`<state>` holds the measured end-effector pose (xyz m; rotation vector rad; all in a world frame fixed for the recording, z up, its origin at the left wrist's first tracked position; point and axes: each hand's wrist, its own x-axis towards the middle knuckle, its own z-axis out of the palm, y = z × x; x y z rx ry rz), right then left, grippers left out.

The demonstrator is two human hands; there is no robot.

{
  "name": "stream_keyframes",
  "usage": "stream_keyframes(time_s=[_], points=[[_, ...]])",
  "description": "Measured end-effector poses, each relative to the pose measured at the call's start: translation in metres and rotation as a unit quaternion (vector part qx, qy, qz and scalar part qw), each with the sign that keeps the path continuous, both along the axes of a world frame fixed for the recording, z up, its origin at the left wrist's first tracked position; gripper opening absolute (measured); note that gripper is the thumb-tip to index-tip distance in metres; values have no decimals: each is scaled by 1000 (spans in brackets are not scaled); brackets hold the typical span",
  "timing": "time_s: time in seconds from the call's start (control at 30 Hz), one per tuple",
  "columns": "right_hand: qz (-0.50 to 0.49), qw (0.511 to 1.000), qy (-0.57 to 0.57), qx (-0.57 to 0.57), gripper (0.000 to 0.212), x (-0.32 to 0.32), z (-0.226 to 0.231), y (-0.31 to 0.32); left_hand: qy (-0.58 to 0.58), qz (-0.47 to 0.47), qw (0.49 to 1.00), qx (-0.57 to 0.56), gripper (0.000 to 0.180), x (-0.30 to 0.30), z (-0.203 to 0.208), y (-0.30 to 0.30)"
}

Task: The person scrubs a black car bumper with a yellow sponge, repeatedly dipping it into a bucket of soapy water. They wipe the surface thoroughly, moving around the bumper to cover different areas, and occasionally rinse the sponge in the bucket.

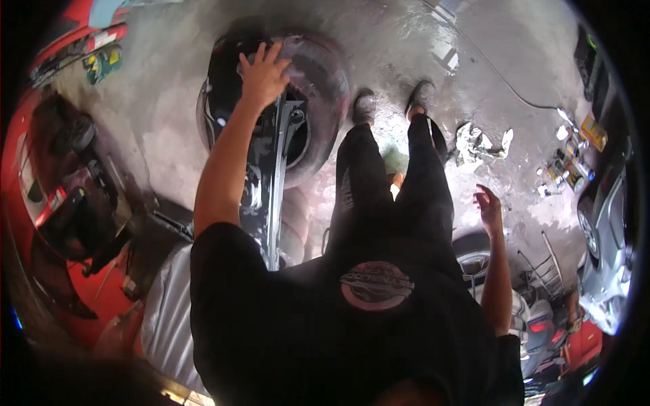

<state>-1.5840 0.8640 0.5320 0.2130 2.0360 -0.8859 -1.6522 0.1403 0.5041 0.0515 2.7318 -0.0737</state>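
A long, glossy black car body panel (254,176) rests across a large tyre (328,88) on the left; whether it is a door or a bumper I cannot tell. Over the far end of the panel is my left hand (264,76), its fingers spread wide. It holds nothing, and I cannot make out whether the palm touches the surface. My right hand (489,208) hangs out to the right with loosely bent fingers apart and nothing in them. Nearest to it, a crumpled white rag or paper (477,145) lies on the floor.
A red car with an exposed dark interior (74,196) stands at the left. To the right are a silver car (606,237), a hose or cable (497,71), and several cans and bottles (569,169). A wheel (474,260) and metal frame (545,264) lie near my right arm. A silver cover (166,304) is lower left.
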Motion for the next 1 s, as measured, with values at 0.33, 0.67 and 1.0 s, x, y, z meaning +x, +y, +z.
stream_keyframes(time_s=[0.33,0.67,1.0], points=[[-108,994,2,-27,44,-153,-30,66,9,168,986,11,66,224,66,72],[86,995,-34,48,38,-236,-53,98,73,208,973,-70,31,51,-1,22],[128,989,-18,76,43,-435,-3,-121,183,561,803,-86,45,69,31,18]])
